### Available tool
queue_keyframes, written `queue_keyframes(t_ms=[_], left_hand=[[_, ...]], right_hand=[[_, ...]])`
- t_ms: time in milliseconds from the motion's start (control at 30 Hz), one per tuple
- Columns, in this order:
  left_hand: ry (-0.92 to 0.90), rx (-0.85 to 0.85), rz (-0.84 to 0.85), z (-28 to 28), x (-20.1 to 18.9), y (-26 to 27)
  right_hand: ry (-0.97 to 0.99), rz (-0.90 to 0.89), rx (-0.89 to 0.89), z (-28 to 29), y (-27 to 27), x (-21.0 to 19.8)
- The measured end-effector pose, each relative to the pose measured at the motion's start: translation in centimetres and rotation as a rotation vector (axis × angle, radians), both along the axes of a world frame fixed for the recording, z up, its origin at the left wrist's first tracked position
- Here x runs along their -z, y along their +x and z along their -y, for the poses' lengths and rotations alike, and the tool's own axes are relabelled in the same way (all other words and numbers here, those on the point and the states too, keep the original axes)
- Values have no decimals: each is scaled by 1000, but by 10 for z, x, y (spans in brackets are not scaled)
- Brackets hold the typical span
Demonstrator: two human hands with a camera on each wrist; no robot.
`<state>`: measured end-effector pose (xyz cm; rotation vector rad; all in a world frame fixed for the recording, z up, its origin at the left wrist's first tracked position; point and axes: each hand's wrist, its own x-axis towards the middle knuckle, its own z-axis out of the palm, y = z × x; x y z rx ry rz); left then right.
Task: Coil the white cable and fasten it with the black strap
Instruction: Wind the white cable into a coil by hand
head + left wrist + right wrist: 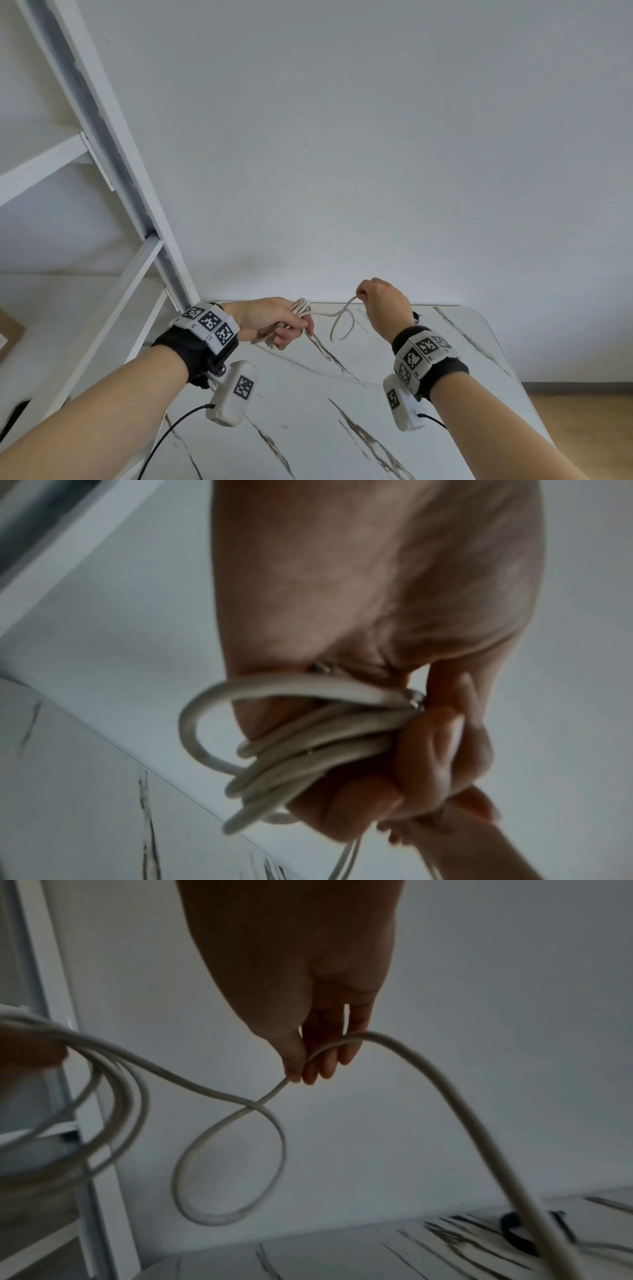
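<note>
Coils of the white cable sit bunched in the left hand, whose fingers are curled round several loops above the far left part of the marble-patterned table; in the left wrist view the loops stick out of the fist toward the table edge; from the bundle one strand runs right, crosses itself in a small hanging loop, and rises to the right hand; that hand is lifted above the far edge of the table and pinches the strand between thumb and fingertips, the rest of the cable dropping away over its fingers toward the tabletop; black strap lies on the table near the far edge, to the right, behind the right wrist, apart from both hands; white shelving frame stands at the left against the plain wall.
</note>
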<state>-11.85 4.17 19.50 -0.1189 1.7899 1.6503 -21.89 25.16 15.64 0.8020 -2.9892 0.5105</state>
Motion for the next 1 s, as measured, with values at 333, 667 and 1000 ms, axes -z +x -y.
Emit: queue_keyframes(t_ms=[333,667,1000], left_hand=[[30,-244,-101,-4,-8,-6],[181,-334,-32,-9,-14,-8],[340,-201,37,-16,-40,-1]], right_hand=[[-118,82,-70,12,16,15],[-243,100,-207,34,26,11],[-228,193,-146,50,35,9]])
